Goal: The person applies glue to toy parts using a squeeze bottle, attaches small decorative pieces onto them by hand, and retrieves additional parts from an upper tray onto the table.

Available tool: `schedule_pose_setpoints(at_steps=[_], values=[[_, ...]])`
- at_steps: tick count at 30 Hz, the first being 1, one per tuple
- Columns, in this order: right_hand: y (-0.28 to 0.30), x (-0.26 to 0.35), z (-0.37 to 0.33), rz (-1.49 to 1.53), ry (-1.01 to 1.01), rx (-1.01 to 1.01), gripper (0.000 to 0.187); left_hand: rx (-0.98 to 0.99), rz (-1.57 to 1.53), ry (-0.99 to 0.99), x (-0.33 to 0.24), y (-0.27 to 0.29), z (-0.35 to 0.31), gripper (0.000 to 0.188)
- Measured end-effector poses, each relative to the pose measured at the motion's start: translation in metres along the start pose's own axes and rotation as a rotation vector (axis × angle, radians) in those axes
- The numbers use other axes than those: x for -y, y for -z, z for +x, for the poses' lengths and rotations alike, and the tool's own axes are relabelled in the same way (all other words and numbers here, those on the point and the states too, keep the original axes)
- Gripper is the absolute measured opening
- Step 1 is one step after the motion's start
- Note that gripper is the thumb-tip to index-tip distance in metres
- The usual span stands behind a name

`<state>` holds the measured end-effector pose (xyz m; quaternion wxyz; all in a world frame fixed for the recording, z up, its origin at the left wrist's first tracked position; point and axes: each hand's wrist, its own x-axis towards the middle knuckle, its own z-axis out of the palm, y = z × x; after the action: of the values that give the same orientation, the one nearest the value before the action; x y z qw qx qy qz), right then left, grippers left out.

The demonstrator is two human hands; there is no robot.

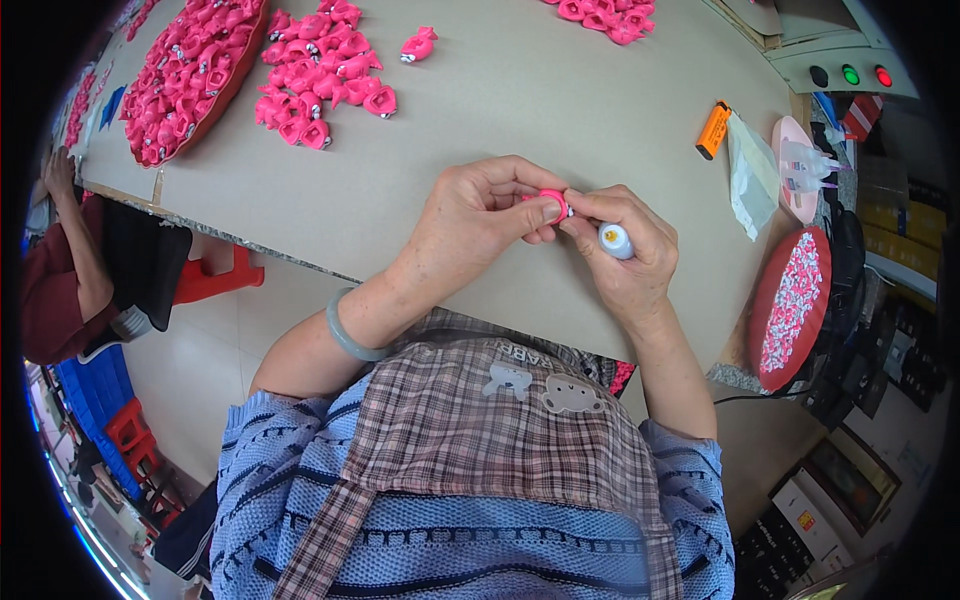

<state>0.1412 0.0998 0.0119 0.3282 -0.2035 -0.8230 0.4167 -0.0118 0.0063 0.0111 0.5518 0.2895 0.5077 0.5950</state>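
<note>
Over the near part of the table, my left hand (470, 220) pinches a small hollow pink plastic figure piece (549, 201) between thumb and fingers. My right hand (640, 255) is closed around a small whitish squeeze bottle (615, 240), whose round end with a yellowish centre faces up. The right thumb and forefinger meet at the pink piece's right edge, by a tiny white-and-dark spot. Whether they grip a separate small part there is too small to tell. Loose pink pieces (320, 70) like the held one lie at the far left, with a single pink piece (418, 45) beside them.
A red tray (245, 75) heaped with pink pieces stands far left; another pink pile (610, 15) lies far ahead. At right are an orange lighter-like object (713, 130), a whitish sheet (752, 180), a pink dish (795, 205) with bottles and a red tray (765, 340) of tiny parts. A co-worker's arm (85, 240) shows left.
</note>
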Motion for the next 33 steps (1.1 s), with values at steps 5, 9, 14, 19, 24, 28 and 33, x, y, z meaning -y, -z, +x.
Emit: schedule_pose_setpoints(at_steps=[5, 9, 14, 19, 24, 28, 33], values=[[0.004, 0.003, 0.002, 0.024, -0.01, 0.03, 0.022, -0.001, 0.003, -0.002, -0.001, 0.0, -0.001, 0.017], [0.003, 0.005, 0.0, 0.026, -0.058, -0.018, 0.022, -0.001, 0.029, 0.003, -0.005, 0.0, -0.001, 0.017], [0.0, -0.001, -0.001, -0.075, 0.089, -0.069, 0.02, -0.012, 0.073, 0.011, -0.004, -0.001, -0.003, 0.018], [-0.003, -0.002, 0.0, -0.189, 0.207, -0.087, 0.018, -0.06, 0.118, -0.065, 0.001, -0.003, -0.002, 0.014], [-0.007, -0.005, -0.001, -0.214, 0.252, -0.103, 0.018, -0.048, 0.148, -0.062, 0.001, -0.001, -0.004, 0.015], [-0.007, -0.005, -0.003, -0.211, 0.234, -0.087, 0.019, -0.071, 0.16, -0.078, 0.003, -0.003, -0.003, 0.013], [-0.007, -0.006, -0.003, -0.211, 0.231, -0.082, 0.019, -0.086, 0.143, -0.089, 0.003, -0.006, -0.003, 0.012]])
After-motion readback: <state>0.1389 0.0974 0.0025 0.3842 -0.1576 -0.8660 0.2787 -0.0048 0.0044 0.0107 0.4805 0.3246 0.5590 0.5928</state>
